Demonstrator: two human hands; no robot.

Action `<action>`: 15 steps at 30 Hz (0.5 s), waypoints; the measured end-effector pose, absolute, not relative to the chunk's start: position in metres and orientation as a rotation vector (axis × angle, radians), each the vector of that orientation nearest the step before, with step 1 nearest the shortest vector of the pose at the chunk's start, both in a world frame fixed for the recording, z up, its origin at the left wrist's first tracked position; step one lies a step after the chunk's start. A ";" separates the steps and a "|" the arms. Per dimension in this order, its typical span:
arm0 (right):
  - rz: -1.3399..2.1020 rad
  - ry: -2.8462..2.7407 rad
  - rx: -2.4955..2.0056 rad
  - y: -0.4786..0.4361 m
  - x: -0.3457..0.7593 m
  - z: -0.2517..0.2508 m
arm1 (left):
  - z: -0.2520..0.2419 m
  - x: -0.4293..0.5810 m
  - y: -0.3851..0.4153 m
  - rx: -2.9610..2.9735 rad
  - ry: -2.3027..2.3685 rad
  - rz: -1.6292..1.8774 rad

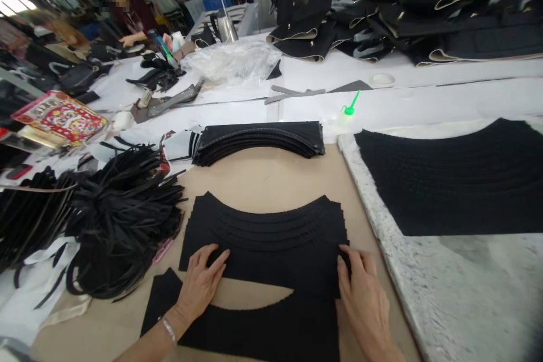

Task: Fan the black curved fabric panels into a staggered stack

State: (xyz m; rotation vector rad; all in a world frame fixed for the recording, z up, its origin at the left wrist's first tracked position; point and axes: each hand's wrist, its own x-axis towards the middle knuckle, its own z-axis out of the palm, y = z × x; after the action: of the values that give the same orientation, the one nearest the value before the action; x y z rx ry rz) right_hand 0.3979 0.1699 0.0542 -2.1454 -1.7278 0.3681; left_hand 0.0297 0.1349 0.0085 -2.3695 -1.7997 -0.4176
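Observation:
Several black fabric panels, each with a curved upper edge, lie fanned in an overlapping stack on a tan board before me. My left hand rests on the stack's lower left part, fingers stretched out and apart. At the right edge of the same stack, my right hand touches the panels with extended fingertips, its fingers spread. Closer to me lies another black panel with a curved top edge, partly under my left wrist. A pile of curved black pieces sits beyond the fanned stack.
A bundle of black strips heaps up at left. More black panels lie on a pale slab at right. Farther off are a green-tipped bottle, clear plastic wrap, black bag pieces and co-workers.

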 end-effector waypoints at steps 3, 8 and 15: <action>0.243 -1.764 -2.068 0.177 0.406 0.057 | 0.010 0.029 0.134 -2.386 -1.805 -0.412; 0.292 -1.890 -1.965 0.216 0.416 0.070 | 0.007 0.025 0.135 -2.384 -1.791 -0.440; 0.362 -2.102 -2.004 0.266 0.406 0.090 | 0.003 0.019 0.137 -2.419 -1.778 -0.464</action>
State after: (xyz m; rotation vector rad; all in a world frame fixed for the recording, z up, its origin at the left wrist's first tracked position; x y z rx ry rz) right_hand 0.4062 0.2656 0.0904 -2.0044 -2.1021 0.3616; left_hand 0.0190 0.1367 0.0028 -2.4192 -1.7782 -0.4635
